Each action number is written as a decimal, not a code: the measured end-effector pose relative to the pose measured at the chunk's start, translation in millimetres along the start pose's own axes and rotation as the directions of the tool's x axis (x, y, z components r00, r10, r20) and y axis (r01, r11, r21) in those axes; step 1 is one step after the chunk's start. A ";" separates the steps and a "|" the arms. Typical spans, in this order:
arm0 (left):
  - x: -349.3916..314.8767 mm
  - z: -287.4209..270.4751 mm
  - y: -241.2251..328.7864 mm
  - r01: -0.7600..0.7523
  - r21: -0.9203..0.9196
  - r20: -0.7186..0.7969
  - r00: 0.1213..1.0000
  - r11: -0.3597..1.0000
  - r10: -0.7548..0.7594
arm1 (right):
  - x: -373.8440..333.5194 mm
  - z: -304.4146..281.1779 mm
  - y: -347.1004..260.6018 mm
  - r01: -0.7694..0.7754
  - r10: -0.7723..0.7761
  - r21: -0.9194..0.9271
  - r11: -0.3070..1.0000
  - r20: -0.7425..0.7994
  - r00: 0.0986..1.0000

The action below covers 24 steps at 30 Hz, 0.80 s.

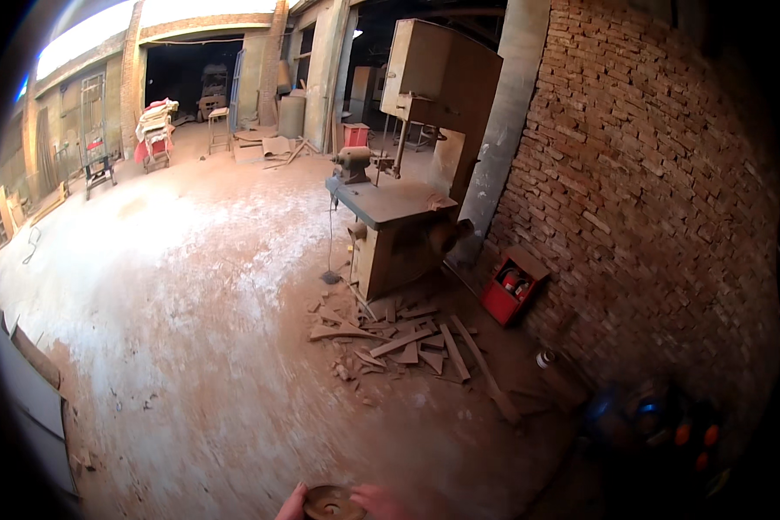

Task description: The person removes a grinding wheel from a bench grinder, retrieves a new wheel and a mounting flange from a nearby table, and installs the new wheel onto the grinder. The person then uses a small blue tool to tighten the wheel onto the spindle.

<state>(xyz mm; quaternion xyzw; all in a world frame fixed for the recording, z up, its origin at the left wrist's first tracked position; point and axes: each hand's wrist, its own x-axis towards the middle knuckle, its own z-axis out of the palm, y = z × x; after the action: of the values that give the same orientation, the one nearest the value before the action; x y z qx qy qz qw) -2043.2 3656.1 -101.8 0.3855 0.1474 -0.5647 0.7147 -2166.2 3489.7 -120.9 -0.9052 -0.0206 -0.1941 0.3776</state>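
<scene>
Low at the bottom edge I hold a round, brown, dish-like piece [333,505] with a rim and a small mark or hole near its middle. Its material is hard to tell. My left hand [292,505] grips its left side, with the fingers partly cut off by the frame. On its right side is my right hand [380,501], blurred, fingers bent against the rim. Ahead stands a large, dusty band saw [442,87] with a flat work table [394,204]; a small motor [353,163] sits at the table's far left corner.
Wood offcuts [407,344] lie heaped below the saw. A red box [504,297] stands against the brick wall [637,173]. Dark machinery [650,425] is at the lower right, grey sheets [35,416] at the left. Far back are a loaded stand [155,134] and a stool [219,130].
</scene>
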 end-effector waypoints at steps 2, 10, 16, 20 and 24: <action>4.7 -46.8 27.4 -0.052 -0.079 0.017 0.998 0.996 0.053 | 54.1 12.1 -16.3 0.063 -0.076 0.146 0.987 0.085 0.993; 76.3 -104.3 154.7 -0.007 -0.205 0.021 1.000 0.979 0.011 | 207.3 66.5 34.3 0.105 -0.141 0.215 0.971 0.161 0.977; 116.9 -110.7 306.1 -0.114 -0.072 -0.189 0.977 0.991 0.098 | 352.8 107.0 90.1 0.042 -0.132 0.411 0.911 0.193 0.972; 146.5 -114.3 422.4 -0.145 -0.110 -0.140 0.982 0.983 0.129 | 476.5 109.8 113.2 0.024 -0.129 0.372 0.928 0.261 0.957; 178.7 -98.5 522.4 -0.233 -0.106 -0.166 0.963 0.967 0.214 | 579.8 118.9 134.1 -0.041 -0.090 0.535 0.844 0.215 0.973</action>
<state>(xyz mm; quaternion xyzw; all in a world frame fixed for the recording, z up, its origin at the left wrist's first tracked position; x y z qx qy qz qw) -1483.1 3636.8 -81.3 0.3963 0.1924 -0.4388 0.7832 -1566.0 3412.7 -74.8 -0.7796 -0.1295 -0.0786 0.6077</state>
